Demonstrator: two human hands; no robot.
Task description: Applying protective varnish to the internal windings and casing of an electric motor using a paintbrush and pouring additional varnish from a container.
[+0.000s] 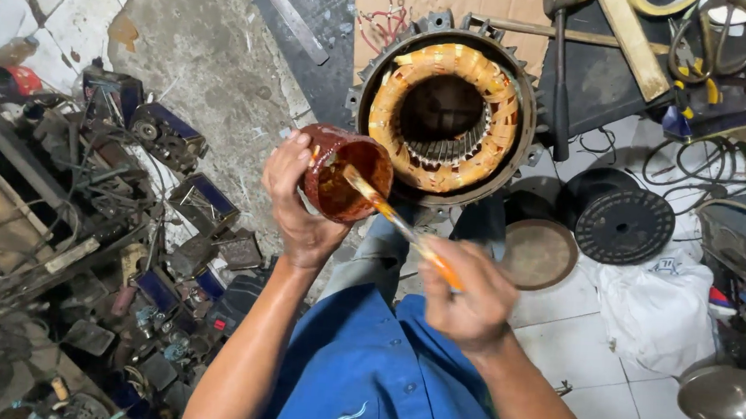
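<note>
Orange-stained and sticky-looking, gleaming with amber varnish inside: small round reddish-brown cup (pixel 345 174), tilting with its mouth toward the camera, touching in the picture the lower left rim of the large round grey metal motor stator (pixel 446 114) with orange-taped copper windings. Wrapping around the cup's left wall and gripping it firmly, fingers closed: left hand (pixel 300 203), just below and left of the stator. Dipping into the cup, bristle end resting in the varnish: thin paintbrush with an orange-smeared handle (pixel 398 225), slanting down to the right, away from the stator. Pinching the brush's lower end between closed fingers: right hand (pixel 470 297), well below the stator. Showing beneath both forearms: blue work clothes (pixel 379 376). Lying above and right of the stator on a dark board: long-handled hammer (pixel 561 69), flat wooden strip (pixel 632 39) and yellow-handled pliers (pixel 686 83). Sitting just right of the stator's lower edge on white floor tiles: black round ribbed end cover (pixel 624 225), with a brownish round disc (pixel 538 253) close below the stator. Crumpling further right, below the black cover: white cloth (pixel 655 308). Piling up far left of the stator: heap of dirty blue and grey machine parts (pixel 153 220).
</note>
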